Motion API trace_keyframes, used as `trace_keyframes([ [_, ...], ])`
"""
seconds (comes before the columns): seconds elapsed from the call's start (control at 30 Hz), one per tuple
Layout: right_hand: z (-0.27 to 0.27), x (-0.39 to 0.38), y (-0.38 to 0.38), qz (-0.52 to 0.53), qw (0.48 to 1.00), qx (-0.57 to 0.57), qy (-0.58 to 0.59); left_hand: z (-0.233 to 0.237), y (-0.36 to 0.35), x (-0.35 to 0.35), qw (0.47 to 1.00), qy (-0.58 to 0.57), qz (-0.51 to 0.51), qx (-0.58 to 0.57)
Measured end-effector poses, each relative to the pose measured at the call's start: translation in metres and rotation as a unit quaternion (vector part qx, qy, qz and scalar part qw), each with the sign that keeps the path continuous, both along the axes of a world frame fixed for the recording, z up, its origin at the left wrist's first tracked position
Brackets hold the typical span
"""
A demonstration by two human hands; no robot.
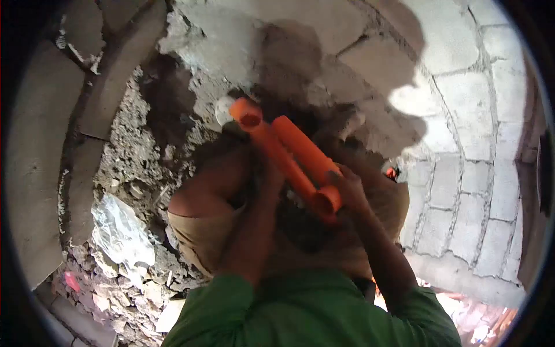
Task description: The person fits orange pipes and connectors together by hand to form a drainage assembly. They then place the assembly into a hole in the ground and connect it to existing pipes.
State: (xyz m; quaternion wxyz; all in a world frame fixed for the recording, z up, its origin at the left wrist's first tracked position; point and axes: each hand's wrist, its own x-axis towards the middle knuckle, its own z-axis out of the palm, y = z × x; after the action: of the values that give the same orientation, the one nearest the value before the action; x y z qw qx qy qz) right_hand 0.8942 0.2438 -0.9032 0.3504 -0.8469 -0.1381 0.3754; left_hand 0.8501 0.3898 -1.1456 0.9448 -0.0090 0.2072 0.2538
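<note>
Two orange plastic pipes lie nearly parallel in front of me, slanting from upper left to lower right. The left pipe (286,165) has an open-mouthed bend (247,114) at its far end. Alongside is the right pipe (306,151), and a round open end (327,199) faces me near the bottom. My right hand (348,188) is closed around the pipes' near end. Under the left pipe, my left hand (272,169) grips it from below, its fingers mostly hidden. A pale round object (225,110) sits on the ground just behind the bend.
My bent knees (199,202) flank the pipes. Rubble and loose soil (136,150) cover the ground at left, with a crumpled clear plastic bag (122,231). Block walls rise on the left (43,133) and right (462,115). A small orange item (391,172) lies beside my right knee.
</note>
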Motion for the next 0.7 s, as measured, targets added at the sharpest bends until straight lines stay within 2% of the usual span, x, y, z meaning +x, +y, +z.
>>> trace_keyframes([
  [0.03,-0.008,0.007,0.013,0.048,0.998,-0.032,-0.033,0.000,0.001,-0.004,1.000,0.002,0.009,-0.003],
  [0.1,-0.002,0.006,-0.011,-0.022,0.999,0.002,0.023,-0.010,0.002,-0.002,0.999,0.021,0.038,-0.015],
  [0.13,0.009,0.006,-0.028,-0.013,1.000,0.004,0.018,-0.020,0.000,0.004,0.998,0.033,0.059,-0.017],
  [0.17,0.028,-0.003,-0.057,-0.051,0.997,0.041,0.041,-0.034,-0.003,0.012,0.995,0.045,0.080,-0.024],
  [0.23,0.039,-0.014,-0.074,-0.097,0.991,0.069,0.066,-0.022,-0.005,0.010,0.998,0.035,0.048,-0.011],
  [0.33,0.018,-0.024,-0.044,-0.192,0.962,0.131,0.146,-0.006,-0.008,0.007,0.999,0.031,0.017,0.012],
  [0.37,-0.003,-0.006,-0.023,-0.016,0.998,0.045,0.033,-0.004,-0.003,0.007,0.999,0.025,0.016,0.017],
  [0.4,-0.015,0.013,-0.001,0.166,0.981,-0.035,-0.091,-0.001,0.006,0.003,0.999,0.016,0.022,0.020],
  [0.43,-0.014,0.011,-0.002,0.166,0.982,-0.031,-0.090,-0.001,0.010,-0.005,0.999,0.018,0.019,0.023],
  [0.5,-0.002,0.000,-0.025,0.098,0.994,0.047,-0.022,-0.002,0.008,-0.016,0.998,0.045,0.025,0.048],
  [0.53,0.006,0.006,-0.024,0.107,0.992,0.058,-0.034,-0.004,0.010,-0.012,0.991,0.082,0.032,0.105],
  [0.57,0.018,-0.002,-0.037,-0.014,0.994,0.095,0.052,-0.009,0.002,-0.010,0.971,0.140,0.034,0.190],
  [0.6,0.026,-0.010,-0.053,-0.142,0.972,0.123,0.139,-0.005,-0.002,-0.007,0.958,0.167,0.040,0.228],
  [0.63,0.030,-0.012,-0.063,-0.150,0.972,0.120,0.136,-0.001,-0.007,-0.004,0.959,0.167,0.053,0.221],
  [0.7,0.038,-0.014,-0.077,-0.182,0.957,0.148,0.173,0.013,-0.018,-0.004,0.988,0.125,0.055,0.073],
])
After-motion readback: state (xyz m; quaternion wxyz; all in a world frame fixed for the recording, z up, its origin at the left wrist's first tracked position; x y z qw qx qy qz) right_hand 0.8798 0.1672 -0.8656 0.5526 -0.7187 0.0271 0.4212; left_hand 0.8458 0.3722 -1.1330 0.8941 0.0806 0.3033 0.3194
